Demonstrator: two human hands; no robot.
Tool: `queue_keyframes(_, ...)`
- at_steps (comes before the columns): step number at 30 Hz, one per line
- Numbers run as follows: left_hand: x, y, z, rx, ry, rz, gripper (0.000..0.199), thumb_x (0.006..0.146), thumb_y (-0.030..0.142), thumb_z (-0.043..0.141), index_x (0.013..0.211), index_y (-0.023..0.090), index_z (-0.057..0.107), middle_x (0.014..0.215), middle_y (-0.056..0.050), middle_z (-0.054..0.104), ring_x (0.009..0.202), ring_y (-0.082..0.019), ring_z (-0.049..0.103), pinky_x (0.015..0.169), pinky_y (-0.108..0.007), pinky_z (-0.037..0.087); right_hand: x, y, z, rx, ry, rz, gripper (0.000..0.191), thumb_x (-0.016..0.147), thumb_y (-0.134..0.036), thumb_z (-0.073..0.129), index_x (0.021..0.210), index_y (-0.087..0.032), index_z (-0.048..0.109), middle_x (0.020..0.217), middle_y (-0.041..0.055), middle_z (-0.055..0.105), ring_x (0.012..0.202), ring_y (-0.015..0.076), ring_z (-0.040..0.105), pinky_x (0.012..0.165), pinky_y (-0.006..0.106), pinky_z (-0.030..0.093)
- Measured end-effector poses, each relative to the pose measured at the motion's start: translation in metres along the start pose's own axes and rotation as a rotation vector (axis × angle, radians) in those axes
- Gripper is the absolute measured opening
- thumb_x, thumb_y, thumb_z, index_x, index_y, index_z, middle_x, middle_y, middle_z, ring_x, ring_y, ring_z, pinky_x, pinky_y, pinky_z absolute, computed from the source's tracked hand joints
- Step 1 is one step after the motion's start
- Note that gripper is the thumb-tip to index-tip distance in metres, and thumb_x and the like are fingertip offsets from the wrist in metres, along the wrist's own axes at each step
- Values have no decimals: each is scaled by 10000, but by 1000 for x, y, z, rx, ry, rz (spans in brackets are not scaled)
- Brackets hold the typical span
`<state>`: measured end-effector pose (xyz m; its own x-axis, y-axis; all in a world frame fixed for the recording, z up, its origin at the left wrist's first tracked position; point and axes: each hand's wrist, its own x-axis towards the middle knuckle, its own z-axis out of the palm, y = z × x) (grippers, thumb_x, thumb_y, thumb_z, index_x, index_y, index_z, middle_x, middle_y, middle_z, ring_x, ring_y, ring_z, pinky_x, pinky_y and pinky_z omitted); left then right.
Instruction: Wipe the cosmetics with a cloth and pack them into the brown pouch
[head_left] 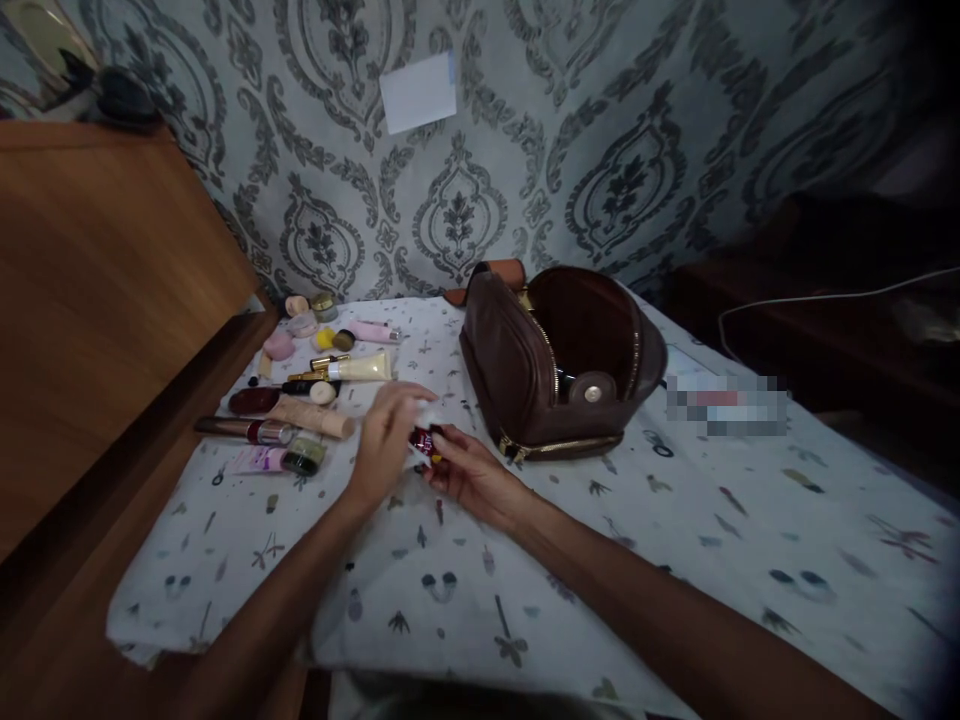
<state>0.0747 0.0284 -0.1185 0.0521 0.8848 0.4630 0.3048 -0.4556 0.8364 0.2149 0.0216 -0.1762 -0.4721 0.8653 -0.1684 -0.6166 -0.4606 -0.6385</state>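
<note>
My right hand (476, 478) is closed around a small dark red container (425, 444) with pale lettering, thumb on its near side. Its exact kind is not clear. Curled over the container's upper end is my left hand (384, 440); its fingertips are blurred beside a whitish patch, so its grip does not show plainly. Just right of both hands, a brown leather toiletry bag (495, 370) stands with its zipped top open. A few dark items are partly visible inside; the rest of its interior is in shadow.
Left of my hands lie several cosmetics, including a cream tube (364, 367), a beige tube (311, 415), a purple-white tube (255, 459) and a green-lidded jar (304, 456). A wooden panel (112, 280) bounds the left side; a patterned wall (465, 210) stands behind.
</note>
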Motion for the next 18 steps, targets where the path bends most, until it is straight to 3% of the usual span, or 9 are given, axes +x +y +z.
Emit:
queue_keyframes(2,-6,0,4,64,-189,98,374,945,498,500,903,232,760,921,-84,697,941,-245,602,921,-356,426,0,1,-1,19,-24,-21,459,614,-346,918,961,-196,658,732,-47,672,608,77,625,545,174,489)
queue_keyframes(4,-10,0,4,82,-259,100,350,946,460,510,892,222,761,898,-92,694,902,-244,607,880,-357,437,-1,2,-2,-12,-45,-43,507,627,-337,909,1053,-213,664,736,-47,658,635,83,620,550,178,480)
queue_keyframes(9,-9,-5,-3,-91,-179,-158,379,908,510,555,860,205,775,851,-57,733,847,-223,649,861,-332,469,-3,2,-3,-266,-71,-113,630,673,-404,870,1224,-250,606,774,-47,617,623,96,622,578,212,483)
queue_keyframes(14,-10,-12,-4,-456,-60,-525,365,734,517,721,828,170,781,874,-60,771,872,-255,711,765,-322,546,-6,4,-1,-507,-93,-290,532,638,-356,888,1070,-252,595,938,-33,576,780,114,632,723,250,523)
queue_keyframes(18,-14,-17,0,-715,-23,-699,357,711,466,739,901,165,764,976,-80,776,901,-271,729,750,-335,582,-8,8,0,-713,-104,-473,500,718,-385,834,1126,-254,577,1072,28,576,928,163,625,836,309,544)
